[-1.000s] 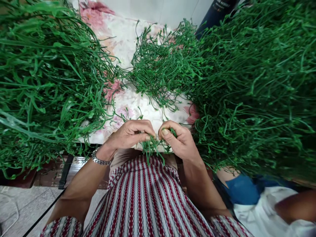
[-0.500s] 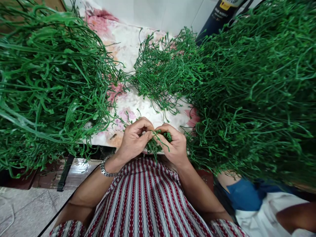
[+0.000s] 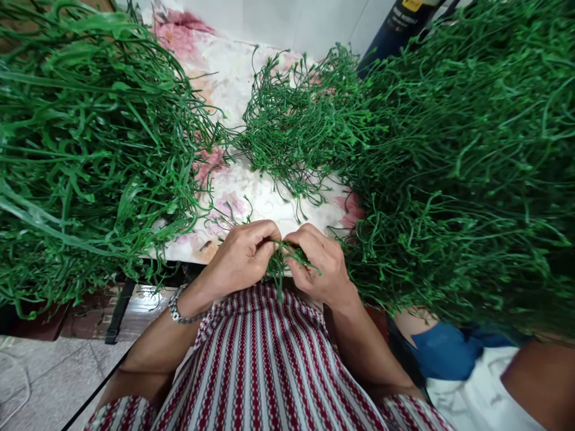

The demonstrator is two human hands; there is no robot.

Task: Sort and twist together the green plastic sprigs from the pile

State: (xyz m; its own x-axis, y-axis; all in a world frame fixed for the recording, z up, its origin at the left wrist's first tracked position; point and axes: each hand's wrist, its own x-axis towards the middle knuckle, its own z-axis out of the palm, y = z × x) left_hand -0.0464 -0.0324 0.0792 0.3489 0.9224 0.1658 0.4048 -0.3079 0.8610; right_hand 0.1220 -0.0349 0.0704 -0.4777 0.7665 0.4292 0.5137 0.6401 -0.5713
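Observation:
My left hand [image 3: 240, 257] and my right hand [image 3: 320, 263] meet at the near edge of a floral-covered table [image 3: 251, 197], just above my striped lap. Both are closed in a pinch on a small bunch of thin green plastic stems [image 3: 282, 262] held between them, with loose ends hanging down. A metal watch [image 3: 178, 310] sits on my left wrist. A small heap of the same green stems [image 3: 300, 120] lies on the cloth just beyond my hands.
A big pile of broader green strands [image 3: 85, 155] fills the left side. A larger mass of thin green stems [image 3: 467, 167] fills the right. Another person's arm [image 3: 539, 377] shows at the bottom right. A dark blue cylinder [image 3: 395, 24] stands at the back.
My hands have drawn closer together on the bunch and its stems have shifted between my fingers. The other person's arm has moved nearer at the bottom right.

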